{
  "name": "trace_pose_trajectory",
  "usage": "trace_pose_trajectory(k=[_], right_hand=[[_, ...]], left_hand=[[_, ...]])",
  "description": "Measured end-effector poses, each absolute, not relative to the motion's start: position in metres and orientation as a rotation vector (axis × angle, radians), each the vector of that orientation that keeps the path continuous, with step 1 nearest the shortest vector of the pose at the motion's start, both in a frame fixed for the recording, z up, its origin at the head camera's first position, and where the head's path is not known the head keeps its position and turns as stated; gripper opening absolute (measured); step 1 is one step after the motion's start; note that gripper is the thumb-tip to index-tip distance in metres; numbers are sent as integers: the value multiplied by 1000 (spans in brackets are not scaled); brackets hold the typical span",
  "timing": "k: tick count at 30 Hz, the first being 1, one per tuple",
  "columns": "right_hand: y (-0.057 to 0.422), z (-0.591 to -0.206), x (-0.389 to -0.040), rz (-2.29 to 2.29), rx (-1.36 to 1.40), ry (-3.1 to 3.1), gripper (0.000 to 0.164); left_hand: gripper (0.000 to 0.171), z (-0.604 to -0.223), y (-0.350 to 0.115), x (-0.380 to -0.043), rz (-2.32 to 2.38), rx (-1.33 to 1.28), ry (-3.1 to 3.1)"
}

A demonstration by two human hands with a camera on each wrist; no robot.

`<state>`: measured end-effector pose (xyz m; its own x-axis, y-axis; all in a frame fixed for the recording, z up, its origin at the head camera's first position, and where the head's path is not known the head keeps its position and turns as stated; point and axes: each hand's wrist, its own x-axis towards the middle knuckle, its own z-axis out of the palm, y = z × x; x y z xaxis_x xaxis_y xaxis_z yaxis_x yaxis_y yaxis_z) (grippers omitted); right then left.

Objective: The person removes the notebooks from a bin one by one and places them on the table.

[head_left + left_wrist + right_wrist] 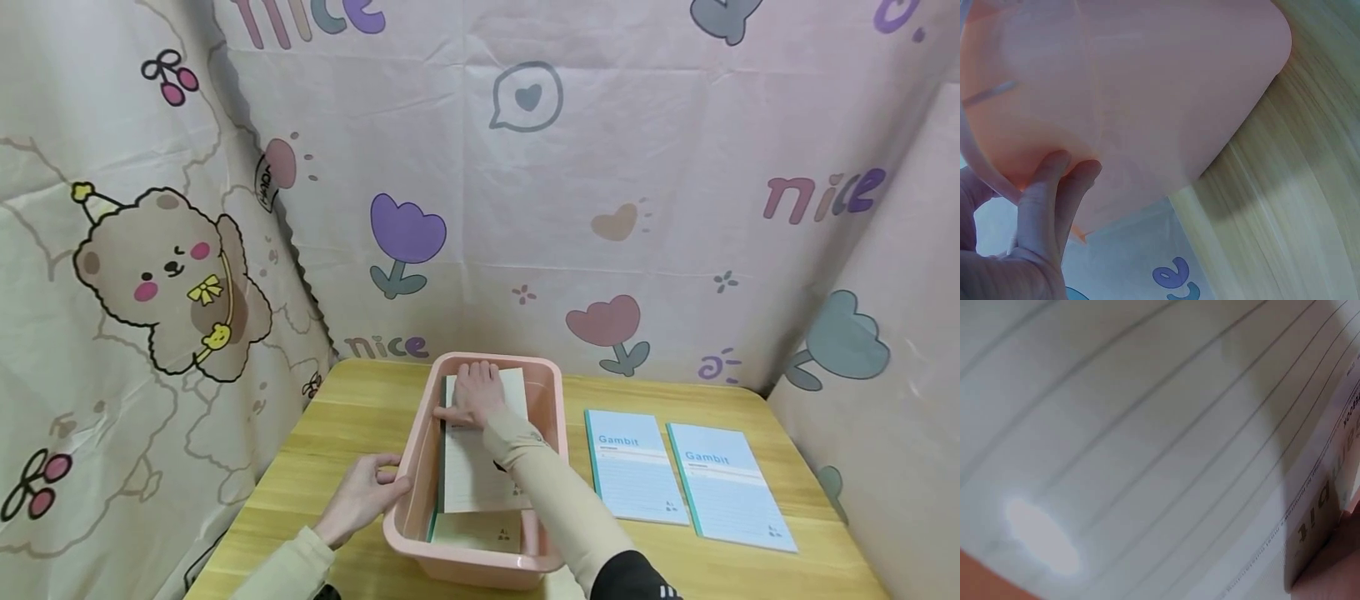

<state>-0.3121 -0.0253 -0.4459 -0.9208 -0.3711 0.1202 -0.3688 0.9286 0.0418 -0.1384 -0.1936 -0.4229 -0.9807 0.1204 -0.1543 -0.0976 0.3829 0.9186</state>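
Note:
A pink plastic bin (557, 400) stands on the table and holds stacked notebooks. My left hand (367, 493) grips its left rim, the thumb on one side of the wall and fingers on the other, as the left wrist view shows. Inside, my right hand (480, 396) rests on the far part of a pale lined notebook (480, 475), fingers stretched toward its far edge and thumb spread past its dark spine. Up close in the right wrist view are the cover lines (1147, 425) and part of my thumb (1329, 569). A beige notebook (476, 533) lies beneath it, mostly hidden.
Two blue-and-white Gambit notebooks, a nearer-to-bin one (637, 467) and a farther-right one (731, 487), lie side by side on the wooden table (322, 417). A patterned cloth (465, 167) hangs behind the table and along both sides.

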Motion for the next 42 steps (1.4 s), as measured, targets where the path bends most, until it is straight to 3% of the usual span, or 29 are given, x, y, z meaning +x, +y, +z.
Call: trace_pose_trajectory(k=[16,29,36,42], right_hand=[[-9,-360,-309,48,591,-2929,67],[37,-305,-307,191,621,-2940,65],[85,-295,-300,267,584,-2937,62],[132,-311,-291,295,586,-2910,57]], left_hand=[[52,-426,-194,-139,1651,12,2457],[52,-424,-196,-140,1661,67,2431],[52,-424,-195,-142,1646,29,2445],[52,-425,-196,-142,1642,-8,2440]])
